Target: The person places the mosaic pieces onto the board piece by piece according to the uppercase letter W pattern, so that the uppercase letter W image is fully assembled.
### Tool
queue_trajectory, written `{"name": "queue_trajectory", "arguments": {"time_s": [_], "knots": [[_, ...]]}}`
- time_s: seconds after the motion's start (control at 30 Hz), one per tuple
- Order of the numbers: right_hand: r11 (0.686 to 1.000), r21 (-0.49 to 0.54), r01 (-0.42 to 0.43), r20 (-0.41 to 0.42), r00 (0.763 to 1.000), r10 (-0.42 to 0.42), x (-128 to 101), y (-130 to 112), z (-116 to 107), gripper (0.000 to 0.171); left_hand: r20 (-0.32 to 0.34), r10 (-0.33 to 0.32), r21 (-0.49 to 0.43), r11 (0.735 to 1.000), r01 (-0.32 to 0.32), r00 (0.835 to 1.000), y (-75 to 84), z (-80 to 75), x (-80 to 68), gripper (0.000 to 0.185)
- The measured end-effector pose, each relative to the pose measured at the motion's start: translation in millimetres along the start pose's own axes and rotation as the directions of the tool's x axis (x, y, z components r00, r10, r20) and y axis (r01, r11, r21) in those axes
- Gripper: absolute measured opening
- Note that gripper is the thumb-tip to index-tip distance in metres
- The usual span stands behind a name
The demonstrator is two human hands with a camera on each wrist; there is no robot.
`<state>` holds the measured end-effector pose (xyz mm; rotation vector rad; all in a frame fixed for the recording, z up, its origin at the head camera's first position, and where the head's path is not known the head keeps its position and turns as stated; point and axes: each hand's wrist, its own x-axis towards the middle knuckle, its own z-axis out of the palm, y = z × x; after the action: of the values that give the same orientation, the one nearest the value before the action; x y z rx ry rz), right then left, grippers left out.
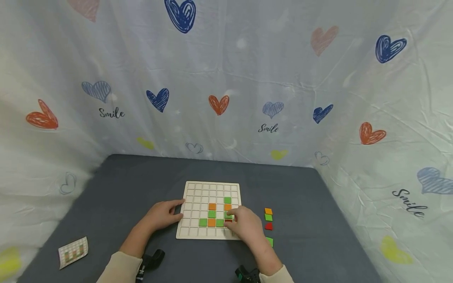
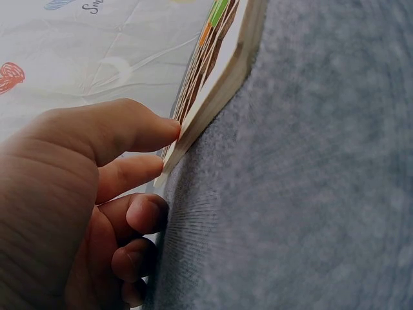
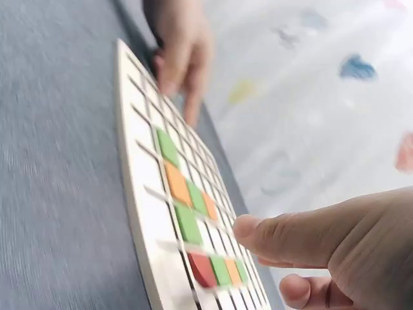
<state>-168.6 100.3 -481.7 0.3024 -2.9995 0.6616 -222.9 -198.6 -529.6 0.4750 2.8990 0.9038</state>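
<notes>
A pale gridded board [image 1: 191, 192] lies on the table, with green, orange and red tiles in some squares. At its left edge my left hand [image 1: 161, 214] rests thumb and index fingertips against the rim, as the left wrist view [image 2: 58, 168] shows of that hand's extended thumb. My right hand [image 1: 245, 224] hovers over the board's right side, close to a green tile [image 1: 227, 215] and partly covering a red piece [image 3: 203, 270]. In the right wrist view its thumb [image 3: 277, 236] reaches out over the tiles, and nothing shows between the fingers.
Right of the board lie loose pieces: an orange tile [image 1: 268, 211], a green tile [image 1: 268, 217], a red piece [image 1: 269, 226] and another green tile [image 1: 270, 241] partly behind the right forearm. A printed grid card [image 1: 73, 252] lies at far left. A heart-patterned curtain [image 1: 247, 78] surrounds the dark table [image 1: 148, 173].
</notes>
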Motion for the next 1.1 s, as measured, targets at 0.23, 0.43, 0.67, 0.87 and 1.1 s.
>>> {"name": "queue_trajectory", "arguments": {"time_s": [0.23,0.43,0.67,0.87,1.1], "knots": [[0.987,0.041,-0.152,-0.079,0.985,0.155,-21,32,-15,0.029,0.006,0.002,-0.011,1.0,-0.002,1.0,-2.5,-2.1,-2.5,0.053],[0.916,0.059,-0.396,-0.094,0.911,0.4,-32,62,-20,0.034,0.0,0.021,-0.013,1.0,-0.021,1.0,-2.7,-2.5,-1.9,0.053],[0.816,0.057,-0.576,-0.095,0.81,0.579,-41,85,-19,0.049,0.0,0.02,-0.018,1.0,-0.02,1.0,-1.7,-3.0,-1.6,0.053],[0.806,0.063,-0.589,-0.095,0.8,0.592,-41,89,-16,0.044,0.0,0.033,-0.017,0.999,-0.033,0.999,-1.5,-2.7,-1.4,0.053],[0.806,0.098,-0.583,-0.088,0.802,0.591,-40,92,-16,0.038,0.001,0.031,-0.022,0.999,-0.031,1.0,-1.3,-0.8,-0.6,0.052]]}}
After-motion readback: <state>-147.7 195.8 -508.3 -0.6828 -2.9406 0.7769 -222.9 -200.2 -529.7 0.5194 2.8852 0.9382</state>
